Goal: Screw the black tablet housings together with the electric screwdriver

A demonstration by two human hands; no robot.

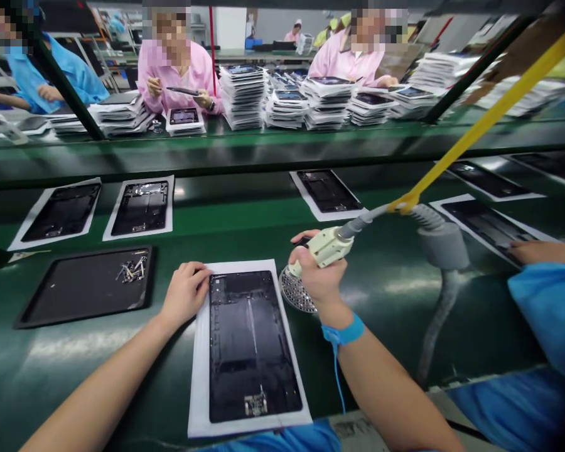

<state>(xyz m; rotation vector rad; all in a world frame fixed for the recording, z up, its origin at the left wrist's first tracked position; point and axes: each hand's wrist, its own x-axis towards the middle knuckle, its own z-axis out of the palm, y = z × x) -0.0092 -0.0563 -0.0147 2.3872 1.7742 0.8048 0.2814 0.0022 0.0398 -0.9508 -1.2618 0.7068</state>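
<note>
In front of me a black tablet housing [254,339] lies on a white paper sheet [198,402], its inner side up. A small circuit board shows at its near end. My left hand [187,289] is at the housing's far left corner, fingers bent and closed on the edge. My right hand [317,276] is wrapped round a cream electric screwdriver [332,246], held to the right of the housing's far end. Its tip is hidden by the hand. Just below it is a round metal dish with many holes [297,292]. A blue wrist strap [343,331] circles my right wrist.
At left lies a black tray [89,289] with small metal parts [132,269]. More housings on paper, such as one housing [141,207], line the green bench. A yellow strap [489,119] suspends the screwdriver's cable. A co-worker's hand [546,252] reaches in at right. Paper stacks [242,97] stand behind.
</note>
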